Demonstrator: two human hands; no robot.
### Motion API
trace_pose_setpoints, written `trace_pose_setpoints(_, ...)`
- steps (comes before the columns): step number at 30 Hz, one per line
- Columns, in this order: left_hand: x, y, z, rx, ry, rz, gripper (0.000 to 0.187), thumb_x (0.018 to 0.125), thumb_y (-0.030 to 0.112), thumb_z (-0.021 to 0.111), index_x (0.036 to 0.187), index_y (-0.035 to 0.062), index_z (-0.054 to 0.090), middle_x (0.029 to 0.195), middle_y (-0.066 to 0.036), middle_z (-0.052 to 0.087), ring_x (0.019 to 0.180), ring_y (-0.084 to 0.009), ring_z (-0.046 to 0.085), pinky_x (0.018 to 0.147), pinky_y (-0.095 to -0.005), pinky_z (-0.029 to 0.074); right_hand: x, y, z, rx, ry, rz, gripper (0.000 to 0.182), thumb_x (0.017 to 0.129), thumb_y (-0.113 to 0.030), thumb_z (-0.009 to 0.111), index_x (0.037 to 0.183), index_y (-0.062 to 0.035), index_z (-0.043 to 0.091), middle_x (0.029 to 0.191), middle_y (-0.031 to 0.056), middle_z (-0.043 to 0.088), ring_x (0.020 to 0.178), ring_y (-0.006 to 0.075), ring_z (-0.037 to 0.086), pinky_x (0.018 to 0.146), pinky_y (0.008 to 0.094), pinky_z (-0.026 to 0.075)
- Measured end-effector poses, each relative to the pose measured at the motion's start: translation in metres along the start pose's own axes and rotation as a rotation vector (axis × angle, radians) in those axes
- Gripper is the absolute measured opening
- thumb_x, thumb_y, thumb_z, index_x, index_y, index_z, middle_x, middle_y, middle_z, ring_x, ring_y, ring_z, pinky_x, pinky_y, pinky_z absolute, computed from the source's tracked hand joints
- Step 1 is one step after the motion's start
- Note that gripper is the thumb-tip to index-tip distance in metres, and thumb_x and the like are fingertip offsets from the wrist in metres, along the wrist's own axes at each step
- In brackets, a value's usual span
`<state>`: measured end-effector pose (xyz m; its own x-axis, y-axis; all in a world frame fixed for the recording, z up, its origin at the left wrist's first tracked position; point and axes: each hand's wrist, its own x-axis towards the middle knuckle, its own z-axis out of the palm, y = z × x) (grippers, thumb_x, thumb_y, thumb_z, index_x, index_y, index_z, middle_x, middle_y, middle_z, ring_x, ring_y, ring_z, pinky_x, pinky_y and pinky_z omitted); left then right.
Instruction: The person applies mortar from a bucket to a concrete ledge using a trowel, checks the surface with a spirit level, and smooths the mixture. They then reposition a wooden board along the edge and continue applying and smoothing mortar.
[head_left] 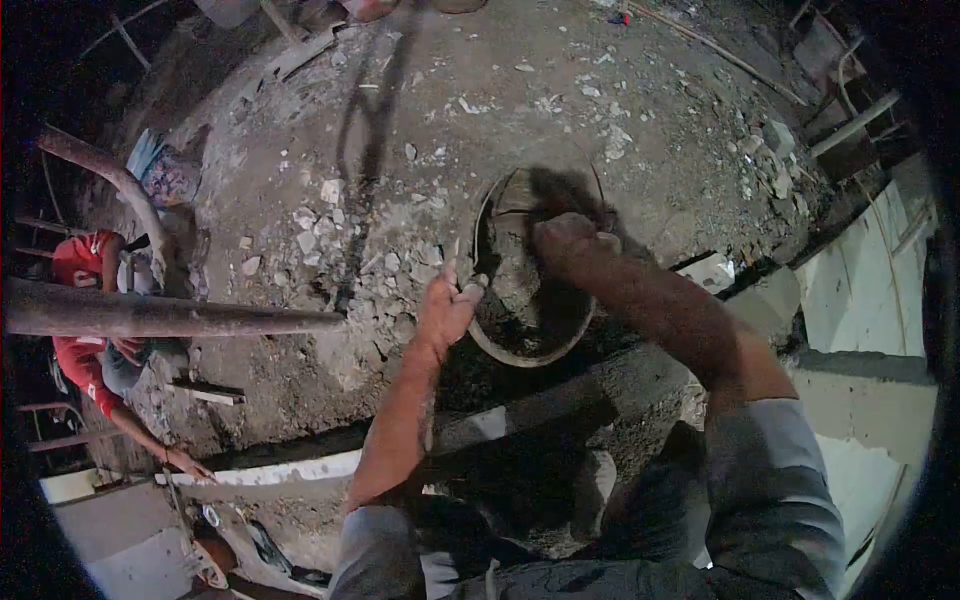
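A round, shallow mortar pan (527, 360) sits on the rubble ground in front of me, with grey, wet-looking mortar (515, 265) inside. My left hand (447, 308) is closed on the pan's left rim, thumb over the edge. Over the right part of the pan, my right hand (575, 243) is curled into a fist. Whatever it grips is hidden under the fingers and in dark shadow. A thin dark edge crosses the mortar just left of the fist; its kind I cannot make out.
Broken stones (315, 225) litter the ground. A thick wooden pole (180, 308) juts in from the left. Beside it a person in a red shirt (85, 370) crouches, one hand (187, 463) at a white-topped ledge (290, 470). A block wall (870, 400) stands at right.
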<state>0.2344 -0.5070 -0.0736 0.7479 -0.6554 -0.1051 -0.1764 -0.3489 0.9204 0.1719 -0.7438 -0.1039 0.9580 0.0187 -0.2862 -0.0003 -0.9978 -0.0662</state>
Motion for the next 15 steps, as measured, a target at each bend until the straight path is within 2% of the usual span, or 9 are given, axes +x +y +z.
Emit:
trace_pose_setpoints(1,-0.001,-0.004,0.002,-0.014,-0.003,0.0,0.043,0.079,0.017,0.06,0.115,-0.0017,0.048,0.09,-0.016,0.061,0.084,-0.0242,0.058,0.078,-0.0353,0.045,0.004,-0.001,0.02,-0.02,0.011,0.006,0.024,0.075,-0.014,0.053,0.096,-0.0023,0.059,0.073,0.0152,0.062,0.071,0.0301,0.063,0.061,0.0399,0.051)
trace_pose_setpoints(4,-0.014,0.014,-0.003,-0.113,0.026,-0.085,0.038,0.082,0.022,0.062,0.112,0.0003,0.052,0.098,-0.009,0.06,0.09,-0.0192,0.053,0.081,-0.031,0.042,-0.034,-0.036,-0.024,-0.011,0.255,-0.089,0.022,0.076,-0.013,0.052,0.093,-0.002,0.058,0.075,0.0158,0.061,0.072,0.0307,0.063,0.06,0.0412,0.05)
trace_pose_setpoints(5,-0.016,0.025,-0.008,-0.064,0.037,-0.165,0.041,0.082,0.023,0.062,0.112,-0.0012,0.051,0.093,-0.011,0.061,0.087,-0.0182,0.055,0.077,-0.0332,0.044,-0.048,-0.047,-0.035,0.014,0.186,-0.101,0.021,0.076,-0.013,0.052,0.093,-0.0019,0.058,0.076,0.016,0.061,0.073,0.0309,0.063,0.06,0.0417,0.05)
trace_pose_setpoints(7,-0.015,0.032,-0.015,-0.024,0.055,-0.223,0.043,0.081,0.023,0.063,0.113,-0.0026,0.05,0.088,-0.013,0.062,0.083,-0.0173,0.058,0.074,-0.0354,0.046,-0.07,-0.064,-0.054,0.044,-0.167,-0.067,0.018,0.079,-0.013,0.05,0.092,-0.003,0.058,0.077,0.0149,0.06,0.074,0.0293,0.062,0.058,0.0421,0.049)
trace_pose_setpoints(9,-0.017,0.025,-0.019,0.179,-0.023,-0.259,0.044,0.082,0.024,0.063,0.115,-0.0015,0.049,0.09,-0.011,0.061,0.081,-0.0175,0.057,0.073,-0.0367,0.046,-0.098,-0.068,0.004,0.214,0.053,-0.173,0.018,0.079,-0.014,0.051,0.092,-0.0035,0.058,0.082,0.0141,0.06,0.077,0.0287,0.061,0.06,0.0433,0.049)
trace_pose_setpoints(10,-0.017,0.013,-0.015,0.167,-0.013,-0.261,0.044,0.082,0.024,0.063,0.115,-0.0015,0.049,0.09,-0.011,0.061,0.081,-0.0175,0.057,0.073,-0.0367,0.046,-0.109,-0.062,0.025,0.203,0.046,-0.181,0.018,0.079,-0.014,0.051,0.092,-0.0035,0.058,0.082,0.0141,0.06,0.077,0.0287,0.061,0.06,0.0433,0.049)
trace_pose_setpoints(11,-0.015,0.009,-0.012,0.032,-0.031,-0.183,0.045,0.082,0.027,0.064,0.115,-0.0002,0.05,0.095,-0.009,0.06,0.085,-0.0175,0.056,0.076,-0.0343,0.046,-0.115,-0.059,0.023,-0.399,0.472,-0.255,0.02,0.079,-0.015,0.052,0.094,-0.0029,0.058,0.086,0.0149,0.06,0.079,0.0289,0.061,0.062,0.0433,0.049)
trace_pose_setpoints(13,-0.021,-0.005,-0.001,-0.098,-0.069,-0.123,0.046,0.082,0.03,0.065,0.115,0.0011,0.051,0.1,-0.006,0.059,0.089,-0.0175,0.054,0.079,-0.0318,0.046,-0.128,-0.054,0.027,-0.983,0.876,-0.306,0.022,0.079,-0.015,0.053,0.097,-0.0024,0.058,0.089,0.0158,0.061,0.08,0.029,0.061,0.064,0.0434,0.05)
trace_pose_setpoints(15,-0.021,0.029,0.006,-0.854,-0.1,-0.315,0.041,0.082,0.028,0.066,0.112,0.0021,0.054,0.099,-0.004,0.059,0.086,-0.0152,0.055,0.077,-0.0299,0.047,-0.12,-0.053,-0.06,-0.108,0.035,0.028,0.028,0.08,-0.018,0.054,0.102,-0.0023,0.058,0.094,0.0169,0.061,0.082,0.0301,0.061,0.065,0.0427,0.05)
